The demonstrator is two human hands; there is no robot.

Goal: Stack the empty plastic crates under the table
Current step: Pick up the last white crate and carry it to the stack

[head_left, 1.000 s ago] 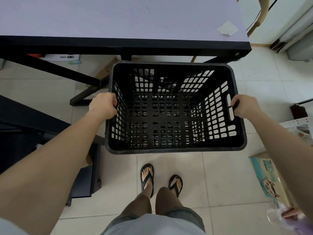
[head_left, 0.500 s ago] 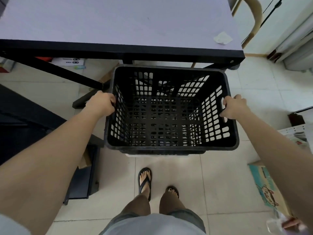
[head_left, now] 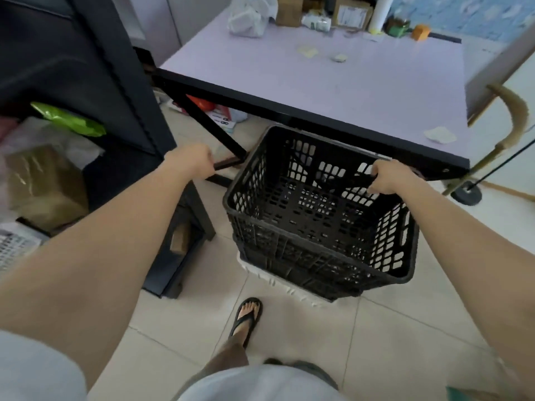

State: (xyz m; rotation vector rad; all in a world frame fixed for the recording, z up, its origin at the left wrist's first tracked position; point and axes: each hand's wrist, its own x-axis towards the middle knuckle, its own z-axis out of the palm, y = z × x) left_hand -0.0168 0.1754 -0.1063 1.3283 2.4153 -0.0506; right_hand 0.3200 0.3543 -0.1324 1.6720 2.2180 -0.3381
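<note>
Right of centre in the frame, hard against the near edge of the lilac-topped table (head_left: 362,82), the black plastic crate (head_left: 304,198) sits upright and empty on a white crate (head_left: 278,282), whose pale rim peeks out beneath its lower edge on the tiled floor. Your right hand (head_left: 389,176) is clamped on the crate's far right rim, fingers hooked over the top, which looks like the hold for steadying it or steering the stack in under the tabletop. Your left hand (head_left: 191,160) is off the crate, well to its left, in front of the table's black diagonal brace (head_left: 214,125). You see only its back, so I cannot tell whether its fingers are closed on anything. The stack is only partly under the table. Your sandalled foot (head_left: 246,316) stands just short of it, leaving room to push.
</note>
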